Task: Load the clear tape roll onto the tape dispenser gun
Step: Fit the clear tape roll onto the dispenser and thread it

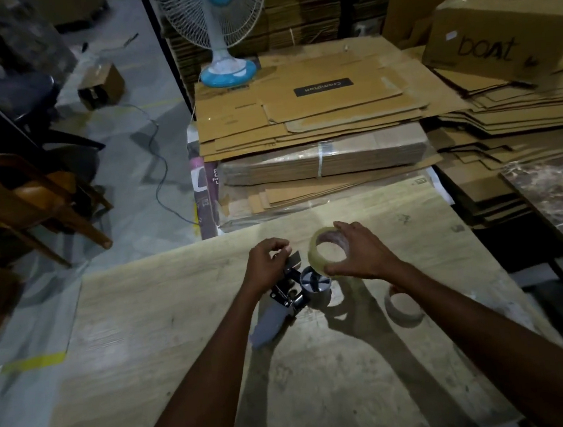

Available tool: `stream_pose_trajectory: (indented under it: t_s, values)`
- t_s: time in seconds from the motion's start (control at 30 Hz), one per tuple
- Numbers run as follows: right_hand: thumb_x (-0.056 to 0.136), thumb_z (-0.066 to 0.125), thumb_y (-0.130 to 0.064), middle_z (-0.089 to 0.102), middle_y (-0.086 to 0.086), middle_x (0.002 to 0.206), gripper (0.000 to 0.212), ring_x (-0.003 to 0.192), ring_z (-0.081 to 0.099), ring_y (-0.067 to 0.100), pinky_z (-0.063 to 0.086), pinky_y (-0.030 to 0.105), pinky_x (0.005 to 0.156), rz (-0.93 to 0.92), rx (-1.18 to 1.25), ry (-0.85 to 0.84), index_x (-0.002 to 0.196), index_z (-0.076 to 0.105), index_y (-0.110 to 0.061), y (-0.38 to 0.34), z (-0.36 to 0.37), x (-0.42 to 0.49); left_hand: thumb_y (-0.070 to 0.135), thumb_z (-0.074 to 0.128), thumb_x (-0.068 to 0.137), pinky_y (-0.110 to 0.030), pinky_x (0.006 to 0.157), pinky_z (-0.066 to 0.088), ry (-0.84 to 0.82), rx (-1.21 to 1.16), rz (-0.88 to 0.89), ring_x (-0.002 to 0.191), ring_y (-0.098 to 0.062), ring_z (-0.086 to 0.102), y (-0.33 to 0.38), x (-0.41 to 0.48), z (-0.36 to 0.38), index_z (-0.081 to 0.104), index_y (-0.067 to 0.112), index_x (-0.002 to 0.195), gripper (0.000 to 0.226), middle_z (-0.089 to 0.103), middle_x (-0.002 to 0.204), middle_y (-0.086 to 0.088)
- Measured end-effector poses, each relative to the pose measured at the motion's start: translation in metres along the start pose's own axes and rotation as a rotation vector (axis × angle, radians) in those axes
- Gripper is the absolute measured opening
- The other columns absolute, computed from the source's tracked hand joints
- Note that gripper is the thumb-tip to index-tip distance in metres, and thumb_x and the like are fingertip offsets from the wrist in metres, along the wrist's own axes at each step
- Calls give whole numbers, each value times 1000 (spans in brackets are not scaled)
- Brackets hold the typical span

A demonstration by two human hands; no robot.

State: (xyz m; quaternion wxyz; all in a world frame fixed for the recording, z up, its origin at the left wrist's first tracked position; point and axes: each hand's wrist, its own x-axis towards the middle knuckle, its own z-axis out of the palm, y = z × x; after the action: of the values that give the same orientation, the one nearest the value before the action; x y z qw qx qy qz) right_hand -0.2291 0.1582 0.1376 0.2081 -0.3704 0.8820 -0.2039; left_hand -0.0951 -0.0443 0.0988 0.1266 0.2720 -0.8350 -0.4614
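Between your right fingers (343,229), clear tape roll (312,251) gripped, tilted just above the tape gun (289,295) hub, your left fingers (276,246) curled round its front, table (181,326) beneath.

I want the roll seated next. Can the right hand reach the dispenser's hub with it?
Probably yes: the right hand holds the clear tape roll right by the grey hub, with nothing between them.

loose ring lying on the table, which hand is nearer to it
Right. The right hand, gripping the clear tape roll, is just beyond the ring; the left hand holds the tape dispenser gun farther left.
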Motion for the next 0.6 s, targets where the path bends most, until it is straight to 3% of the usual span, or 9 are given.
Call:
stream_pose_trajectory:
  t_s: [0.13, 0.2, 0.27, 0.37, 0.6]
  values:
    - [56, 68, -71, 42, -2, 147, 97, 129, 40, 20, 41, 32, 100, -108, -87, -124, 143, 48, -34, -7, 14, 2, 52, 81, 72, -35, 106, 42, -76, 145, 43, 126, -19, 51, -26, -20, -6, 66, 16, 129, 69, 59, 133, -1]
    - [58, 71, -64, 42, -1, 149, 89, 129, 40, 20, 40, 33, 99, -153, -106, -156, 139, 52, -33, -13, 17, 0, 66, 84, 60, -41, 116, 29, -172, 252, 78, 144, -22, 32, -41, -29, -9, 50, 23, 146, 102, 39, 156, -5]
    - [60, 81, -55, 43, 3, 149, 93, 130, 43, 24, 43, 35, 99, -157, -109, -165, 143, 48, -29, -18, 19, 0, 70, 88, 52, -45, 120, 23, -229, 294, 82, 153, -24, 18, -55, -36, -12, 35, 26, 154, 123, 21, 166, -7]
    - [59, 89, -49, 44, 7, 145, 111, 128, 49, 28, 47, 36, 98, -116, -119, -185, 152, 35, -20, -23, 21, 3, 60, 96, 50, -38, 122, 16, -309, 285, 24, 155, -20, 8, -67, -43, -11, 20, 26, 160, 139, 8, 170, -5]
    - [68, 90, -32, 39, 6, 152, 94, 134, 41, 26, 42, 36, 104, -165, -213, -249, 148, 43, -16, -35, 20, 5, 59, 95, 52, -39, 127, 15, -280, 251, 22, 157, -21, 4, -77, -51, 4, 7, 14, 163, 148, 2, 171, -6]
